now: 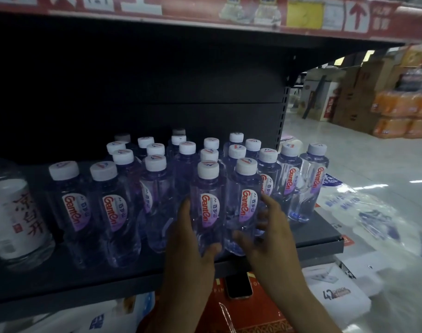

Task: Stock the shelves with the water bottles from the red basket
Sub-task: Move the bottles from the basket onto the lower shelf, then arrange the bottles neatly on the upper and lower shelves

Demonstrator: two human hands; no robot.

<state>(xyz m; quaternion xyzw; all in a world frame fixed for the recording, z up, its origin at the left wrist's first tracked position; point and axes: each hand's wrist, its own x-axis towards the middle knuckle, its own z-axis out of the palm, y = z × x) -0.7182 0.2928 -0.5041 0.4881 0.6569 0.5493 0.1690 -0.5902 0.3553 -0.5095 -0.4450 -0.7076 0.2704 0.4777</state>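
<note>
Now seating two water bottles at the shelf front

Left hand [190, 251] wraps low round the left bottle [205, 188]. Right hand [268, 233] curls its fingers round the right bottle [244, 186], thumb in front. Both bottles stand touching at the front of the dark metal shelf [325, 234], ahead of the stocked bottles [154, 174]. Thin clear plastic, white screw caps [208, 169], glossy labels [208, 210]. Likely full, heavyish, squashy-walled and slick. Best gripped mid-body, not by the cap.
</note>
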